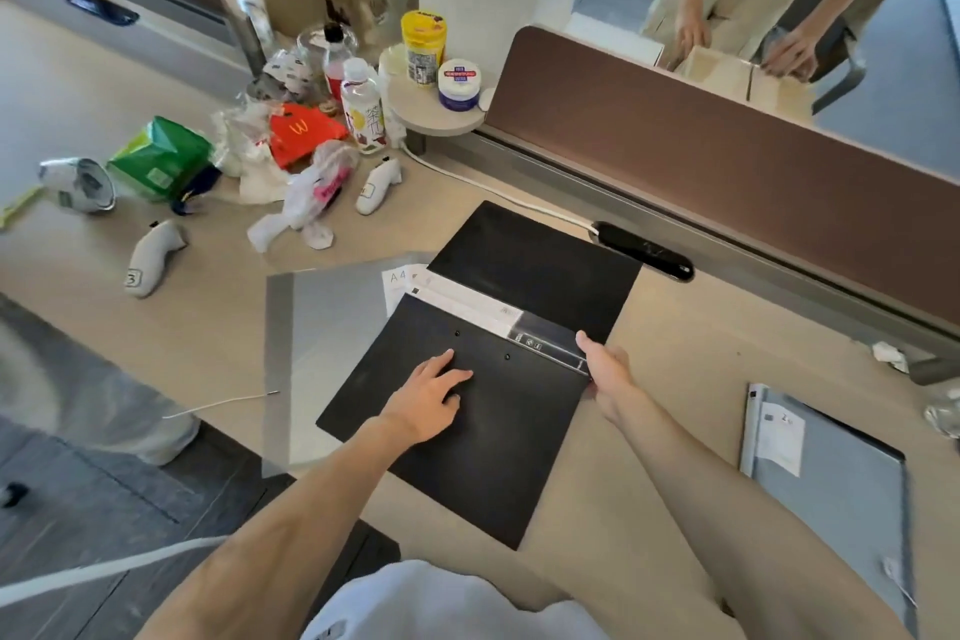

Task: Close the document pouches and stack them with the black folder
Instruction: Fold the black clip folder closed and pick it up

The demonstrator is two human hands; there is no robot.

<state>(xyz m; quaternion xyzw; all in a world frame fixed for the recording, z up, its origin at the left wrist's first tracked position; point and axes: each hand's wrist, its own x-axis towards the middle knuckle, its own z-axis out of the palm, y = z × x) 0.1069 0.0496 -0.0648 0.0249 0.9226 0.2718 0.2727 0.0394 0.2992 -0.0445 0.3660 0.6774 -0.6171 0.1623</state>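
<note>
Black folder open on the desk, both hands on it.

The matte black folder (467, 431) lies open at desk (649, 509) centre, partly over a grey translucent pouch (322, 327) on its left. The left hand (431, 392) rests flat on the near cover, fingers spread. The right hand (608, 369) pinches the folder's right edge. A second blue-grey pouch (841, 494) lies flat, near right.

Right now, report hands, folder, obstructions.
Left hand flat on black folder. Right hand gripping its right edge. Grey pouch underneath, blue-grey pouch apart, right.
</note>
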